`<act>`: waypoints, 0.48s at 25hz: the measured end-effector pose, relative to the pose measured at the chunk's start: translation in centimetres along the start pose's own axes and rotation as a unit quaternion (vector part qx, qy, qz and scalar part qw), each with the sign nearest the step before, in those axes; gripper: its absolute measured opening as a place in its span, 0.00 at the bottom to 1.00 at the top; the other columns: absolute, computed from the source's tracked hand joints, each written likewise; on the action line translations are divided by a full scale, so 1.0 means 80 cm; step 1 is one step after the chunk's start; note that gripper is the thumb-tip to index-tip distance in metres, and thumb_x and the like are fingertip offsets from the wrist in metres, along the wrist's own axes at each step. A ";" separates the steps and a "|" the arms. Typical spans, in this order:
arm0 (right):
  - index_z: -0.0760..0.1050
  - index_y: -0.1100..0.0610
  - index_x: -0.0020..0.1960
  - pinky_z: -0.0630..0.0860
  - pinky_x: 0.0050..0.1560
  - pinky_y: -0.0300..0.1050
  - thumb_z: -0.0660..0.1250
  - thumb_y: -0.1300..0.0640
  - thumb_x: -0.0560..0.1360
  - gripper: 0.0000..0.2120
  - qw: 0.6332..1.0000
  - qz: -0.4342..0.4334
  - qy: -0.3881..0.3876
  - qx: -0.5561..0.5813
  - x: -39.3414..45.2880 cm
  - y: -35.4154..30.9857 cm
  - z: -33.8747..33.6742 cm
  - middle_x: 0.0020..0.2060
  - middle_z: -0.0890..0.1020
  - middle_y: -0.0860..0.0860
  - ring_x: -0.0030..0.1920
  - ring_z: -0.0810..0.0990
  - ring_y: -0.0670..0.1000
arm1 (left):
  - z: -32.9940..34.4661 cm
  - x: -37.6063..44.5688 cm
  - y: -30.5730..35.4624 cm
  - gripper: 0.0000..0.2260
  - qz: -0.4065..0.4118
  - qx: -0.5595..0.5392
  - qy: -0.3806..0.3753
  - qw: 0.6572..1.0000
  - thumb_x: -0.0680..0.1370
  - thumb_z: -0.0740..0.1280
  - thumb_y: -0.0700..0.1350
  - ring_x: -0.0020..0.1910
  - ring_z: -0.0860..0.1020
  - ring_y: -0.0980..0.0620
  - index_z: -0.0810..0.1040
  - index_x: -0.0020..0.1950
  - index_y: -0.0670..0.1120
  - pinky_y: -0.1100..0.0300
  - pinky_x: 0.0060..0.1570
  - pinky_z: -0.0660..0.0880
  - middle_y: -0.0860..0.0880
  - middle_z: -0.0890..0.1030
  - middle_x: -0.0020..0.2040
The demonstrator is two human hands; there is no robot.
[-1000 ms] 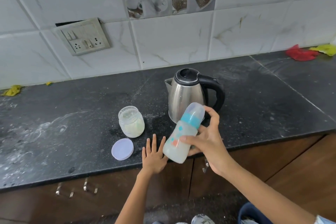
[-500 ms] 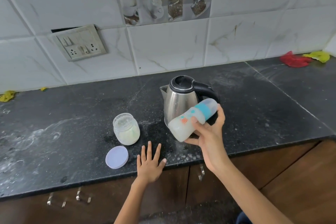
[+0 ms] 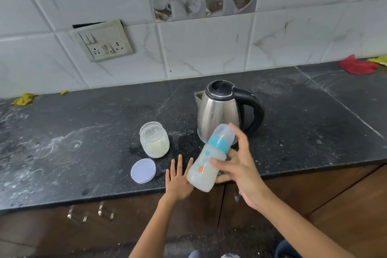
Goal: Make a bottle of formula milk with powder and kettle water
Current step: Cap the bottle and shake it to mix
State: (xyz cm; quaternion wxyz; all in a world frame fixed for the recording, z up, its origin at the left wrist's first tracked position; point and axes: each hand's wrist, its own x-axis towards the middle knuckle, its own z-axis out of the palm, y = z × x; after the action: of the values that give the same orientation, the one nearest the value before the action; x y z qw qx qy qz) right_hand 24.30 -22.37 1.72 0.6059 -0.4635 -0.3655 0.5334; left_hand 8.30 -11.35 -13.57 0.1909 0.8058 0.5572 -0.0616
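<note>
White marble-pattern tiles back a black stone worktop dusted with pale powder smears.

Baby bottle: located at lower centre of the frame, above the front edge of the worktop. It is tilted, cap end toward the upper right, base toward the lower left. It carries a translucent cap over a blue collar and contains cloudy white liquid.

Right hand: grasps the bottle, thumb across the near side of the body, fingers curled round the far side up toward the collar.

Left hand: lies flat on the front edge of the worktop with fingers straight and spread, holding nothing, just left of the bottle base.

Steel kettle: stands upright behind the bottle, at centre right of the frame, lid closed, black handle to the right.

Glass jar: stands open, left of the kettle, with pale powder in its lower part. Its lilac lid lies flat on the worktop, near the jar at lower left of it.

Switch plate: fixed on the wall at upper left. Red cloth: far right edge. Yellow scrap: far left edge.
</note>
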 end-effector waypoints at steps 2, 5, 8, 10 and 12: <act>0.59 0.34 0.71 0.83 0.42 0.58 0.71 0.66 0.73 0.40 0.993 -0.049 0.087 0.069 0.014 -0.010 -0.004 0.60 0.78 0.53 0.57 0.83 0.55 | -0.003 0.002 -0.001 0.29 0.007 -0.036 -0.008 0.999 0.80 0.51 0.61 0.76 0.32 0.47 0.38 0.75 0.61 0.46 0.73 0.36 0.51 0.32 0.77; 0.57 0.33 0.72 0.83 0.43 0.60 0.71 0.65 0.74 0.40 0.995 -0.037 0.070 0.061 0.012 -0.009 -0.003 0.61 0.77 0.54 0.58 0.82 0.56 | -0.006 0.000 0.004 0.29 0.003 -0.031 -0.010 0.999 0.80 0.51 0.60 0.76 0.33 0.47 0.37 0.75 0.61 0.45 0.73 0.38 0.51 0.33 0.77; 0.60 0.30 0.70 0.83 0.42 0.56 0.76 0.60 0.67 0.43 0.999 0.015 -0.036 0.016 -0.006 -0.002 0.006 0.59 0.81 0.52 0.57 0.83 0.54 | -0.002 -0.002 0.001 0.32 -0.002 0.004 0.005 1.000 0.80 0.54 0.59 0.77 0.35 0.47 0.32 0.70 0.62 0.46 0.74 0.40 0.51 0.35 0.78; 0.57 0.35 0.73 0.83 0.42 0.56 0.73 0.62 0.71 0.41 0.994 -0.038 0.055 0.089 0.009 -0.007 -0.002 0.60 0.80 0.54 0.56 0.84 0.55 | -0.005 0.001 -0.002 0.27 0.008 -0.034 -0.003 0.999 0.80 0.52 0.60 0.76 0.34 0.47 0.38 0.73 0.64 0.46 0.74 0.38 0.51 0.34 0.78; 0.54 0.36 0.74 0.83 0.41 0.56 0.69 0.63 0.75 0.38 0.983 -0.057 0.117 0.131 0.015 -0.015 -0.005 0.60 0.79 0.54 0.56 0.84 0.55 | -0.007 0.002 0.001 0.28 0.014 -0.052 -0.015 0.998 0.81 0.50 0.60 0.76 0.32 0.47 0.40 0.76 0.61 0.46 0.73 0.36 0.51 0.33 0.77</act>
State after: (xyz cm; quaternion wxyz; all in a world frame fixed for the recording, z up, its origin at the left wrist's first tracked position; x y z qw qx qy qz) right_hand 25.27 -21.23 2.71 0.7294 -0.4178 -0.2448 0.4832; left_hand 8.41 -11.04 -13.11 0.2421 0.8014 0.5454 -0.0417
